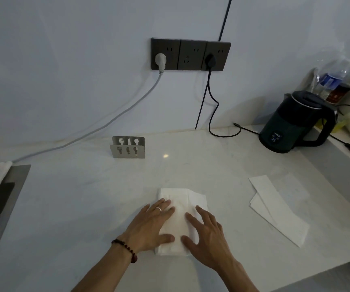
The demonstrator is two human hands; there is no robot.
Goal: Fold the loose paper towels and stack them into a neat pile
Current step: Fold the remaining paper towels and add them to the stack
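- Pressing flat on a folded white paper towel [178, 220], both hands lie side by side at the near middle of the pale marble-look countertop [85, 197].
- The left hand [151, 225], with a ring on one finger and a dark beaded bracelet [126, 248] on its wrist, rests palm down on the towel's left part — fingers straight and spread, thumb laid along the near edge, gripping nothing.
- The right hand [208, 237] rests palm down on the towel's right part, fingers likewise straight and thumb pointing toward the other thumb; it too only presses.
- The folded towel is a narrow upright rectangle, its far end showing an uneven upper layer at the right corner.
- Well to the right, two loose white paper sheets [279, 209] lie flat in long strips, one overlapping the other at an angle.
- A small brushed-metal napkin holder with fork, knife and spoon cut-outs [128, 147] stands near the wall.
- A dark green electric kettle with a lit display [292, 123] sits at the far right — its black cord runs to a dark three-gang wall socket [190, 54], where a grey plug [160, 60] is also inserted.
- Clear plastic bottles [334, 79] stand behind the kettle.
- A steel sink edge [8, 186] borders the left.
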